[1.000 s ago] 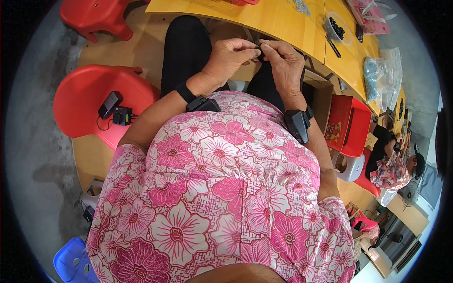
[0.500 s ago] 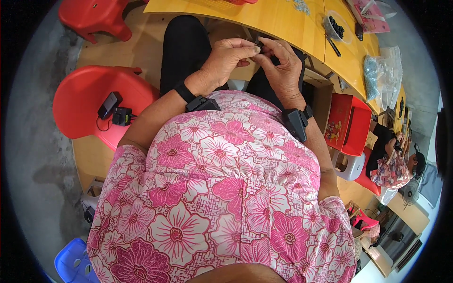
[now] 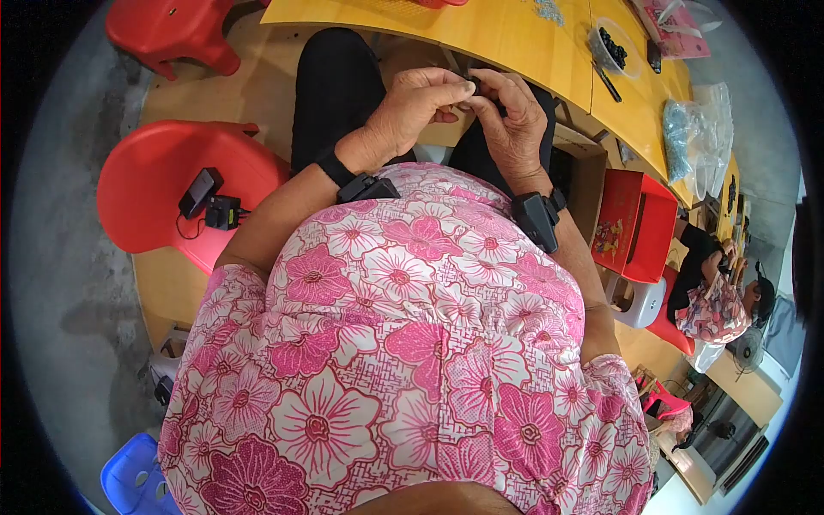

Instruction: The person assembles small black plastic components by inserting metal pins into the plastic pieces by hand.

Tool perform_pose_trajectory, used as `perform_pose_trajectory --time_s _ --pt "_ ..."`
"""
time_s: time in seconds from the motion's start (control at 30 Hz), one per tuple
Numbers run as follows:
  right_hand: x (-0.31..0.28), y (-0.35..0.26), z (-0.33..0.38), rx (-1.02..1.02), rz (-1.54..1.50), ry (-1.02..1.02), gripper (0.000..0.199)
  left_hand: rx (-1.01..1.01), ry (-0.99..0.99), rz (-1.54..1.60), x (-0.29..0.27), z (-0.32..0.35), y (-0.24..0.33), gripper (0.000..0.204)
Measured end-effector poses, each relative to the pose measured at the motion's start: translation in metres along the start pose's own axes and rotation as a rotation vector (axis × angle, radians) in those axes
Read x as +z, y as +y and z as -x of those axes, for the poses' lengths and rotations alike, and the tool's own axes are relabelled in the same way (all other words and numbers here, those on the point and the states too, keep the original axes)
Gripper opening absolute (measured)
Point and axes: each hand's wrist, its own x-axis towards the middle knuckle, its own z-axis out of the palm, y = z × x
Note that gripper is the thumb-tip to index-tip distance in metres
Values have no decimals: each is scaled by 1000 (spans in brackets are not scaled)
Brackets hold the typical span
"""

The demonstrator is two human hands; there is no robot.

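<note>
My left hand (image 3: 403, 110) and my right hand (image 3: 511, 120) meet fingertip to fingertip above my lap, just short of the table edge. Between their thumbs and forefingers is a small black piece (image 3: 475, 85), mostly covered by the fingers, so its exact kind cannot be made out. Both hands are closed in a pinch around it. On the table beyond my right hand stands a clear bowl (image 3: 631, 67) holding small black pieces (image 3: 611, 50). A black pen-like tool (image 3: 606, 83) lies beside the bowl.
The yellow table (image 3: 506, 43) curves along the front and right. It bears a clear bag of pale blue bits (image 3: 678, 142) and scattered bits (image 3: 548, 10). A red box (image 3: 631, 225) stands right; a red chair (image 3: 137, 184) with black devices is left. Another person (image 3: 717, 305) sits far right.
Both hands stay almost in place, pinching the small black piece. My right fingers have shifted very slightly; the piece shows a little differently between the fingertips.
</note>
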Motion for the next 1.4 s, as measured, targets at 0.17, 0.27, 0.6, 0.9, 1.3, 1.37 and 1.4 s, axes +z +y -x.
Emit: perform_pose_trajectory --time_s 0.17,0.27,0.6,0.9,1.3,1.37,1.4 --pt "-1 0 0 -21 33 -8 31 72 -17 -18 0 0 -1 18" --pt "-3 -2 -1 -43 22 20 33 98 -17 -37 1 -1 0 18" --pt "-5 -3 -2 -93 110 -13 33 181 -2 -199 -4 -3 -1 17" --pt "-6 -5 0 -96 130 2 31 186 0 -193 0 -4 0 19" --pt "-5 -4 4 -114 152 32 34 102 -43 -168 0 -4 3 21" --pt "-5 -5 4 -92 142 41 34 78 -31 -137 2 -3 5 21" --pt "-5 -6 4 -67 112 37 34 80 -32 -139 1 -4 5 21"
